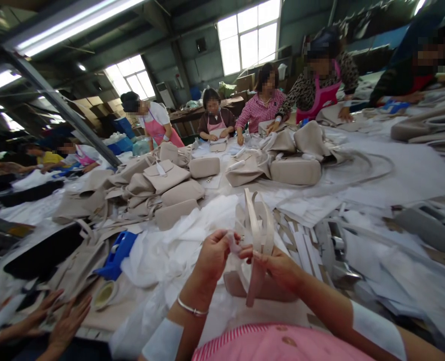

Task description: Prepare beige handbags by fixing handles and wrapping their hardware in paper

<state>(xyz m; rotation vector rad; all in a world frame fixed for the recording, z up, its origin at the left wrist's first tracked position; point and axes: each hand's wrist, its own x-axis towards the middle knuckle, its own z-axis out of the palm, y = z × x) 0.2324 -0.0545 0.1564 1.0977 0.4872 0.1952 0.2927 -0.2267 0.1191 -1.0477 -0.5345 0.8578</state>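
Observation:
A beige handbag (278, 292) stands in front of me with its pale handles (253, 220) sticking up. My left hand (217, 249) is closed in a pinch on a thin, whitish piece of wrapping (233, 242) beside the handles. From the other side, my right hand (280, 268) is closed around the base of a handle, its fingertips reaching towards the wrapping. A strap end hangs down the bag's front below my right fingers. Part of the bag's body is hidden behind my hands and the strap.
White tissue paper (184, 240) spreads left of the bag. Blue tape dispenser (117, 254) and tape roll (105, 295) lie near a co-worker's hands (69, 321). Beige bags (167, 175) are heaped further back. A grey metal dispenser (337, 250) sits right. Several co-workers stand across the table.

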